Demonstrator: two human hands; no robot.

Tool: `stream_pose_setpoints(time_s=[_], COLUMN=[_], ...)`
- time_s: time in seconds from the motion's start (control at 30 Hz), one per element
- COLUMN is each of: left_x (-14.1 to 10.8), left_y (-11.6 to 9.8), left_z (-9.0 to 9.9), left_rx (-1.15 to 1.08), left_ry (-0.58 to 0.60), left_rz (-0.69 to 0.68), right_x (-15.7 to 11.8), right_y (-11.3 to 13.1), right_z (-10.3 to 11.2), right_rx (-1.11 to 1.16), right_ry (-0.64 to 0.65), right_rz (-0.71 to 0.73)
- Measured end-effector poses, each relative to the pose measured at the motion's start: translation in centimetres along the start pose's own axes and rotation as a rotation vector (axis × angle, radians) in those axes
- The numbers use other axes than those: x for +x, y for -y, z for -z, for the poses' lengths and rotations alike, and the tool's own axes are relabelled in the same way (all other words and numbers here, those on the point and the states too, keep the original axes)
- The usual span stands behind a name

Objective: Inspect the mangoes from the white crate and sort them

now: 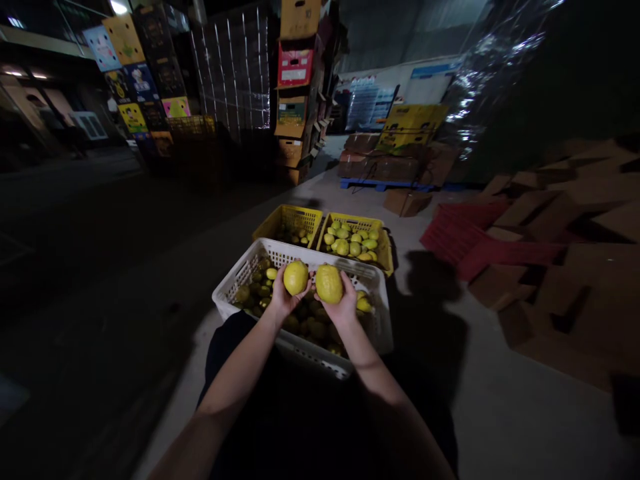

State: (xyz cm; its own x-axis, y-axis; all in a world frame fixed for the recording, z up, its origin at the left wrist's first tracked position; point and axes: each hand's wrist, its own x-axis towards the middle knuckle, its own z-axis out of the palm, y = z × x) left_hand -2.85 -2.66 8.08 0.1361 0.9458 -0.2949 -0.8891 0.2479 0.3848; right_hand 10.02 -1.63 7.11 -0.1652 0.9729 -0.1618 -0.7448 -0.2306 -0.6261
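Note:
My left hand [283, 298] holds a yellow lemon [295, 277] above a white crate [383, 313]. Close beside it, my right hand [343, 307] has its fingers around a slightly larger, bumpy lemon [329, 284]. The two fruits are apart. Below my hands, the white crate contains several dark greenish and yellow fruits [317, 328], partly in shadow. Behind it stand two yellow crates: the left one [260, 228] has some fruits low inside, and the right one [386, 252] holds several yellow-green lemons [355, 248].
Flattened cardboard [590, 287] and red crates [480, 240] lie at the right. A tall stack of boxes [294, 113] stands behind the crates. Farther back, a blue pallet [373, 185] carries cartons. Wrapped stacks and printed boxes [143, 83] are at the back left.

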Motion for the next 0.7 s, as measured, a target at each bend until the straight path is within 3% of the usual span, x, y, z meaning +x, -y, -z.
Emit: stream_pose_setpoints(time_s=[0.2,0.53,0.63,0.7], left_x=[-0.1,0.4,1.4,2.1], left_y=[0.2,1.0,1.6,2.3], left_z=[0.2,0.6,1.7,3.2], left_rx=[-0.075,-0.107,0.050,0.240], left_ry=[-0.018,0.048,-0.035,-0.081], left_rz=[-0.001,-0.051,0.031,0.166], right_x=[-0.5,-1.4,-1.4,-1.4], right_y=[0.6,1.0,1.2,1.4], right_z=[0.3,0.4,1.0,1.7], right_rx=[0.008,-0.026,-0.028,-0.020], right_ry=[-0.018,-0.017,-0.079,-0.099], right_rz=[0.007,0.020,0.021,0.023])
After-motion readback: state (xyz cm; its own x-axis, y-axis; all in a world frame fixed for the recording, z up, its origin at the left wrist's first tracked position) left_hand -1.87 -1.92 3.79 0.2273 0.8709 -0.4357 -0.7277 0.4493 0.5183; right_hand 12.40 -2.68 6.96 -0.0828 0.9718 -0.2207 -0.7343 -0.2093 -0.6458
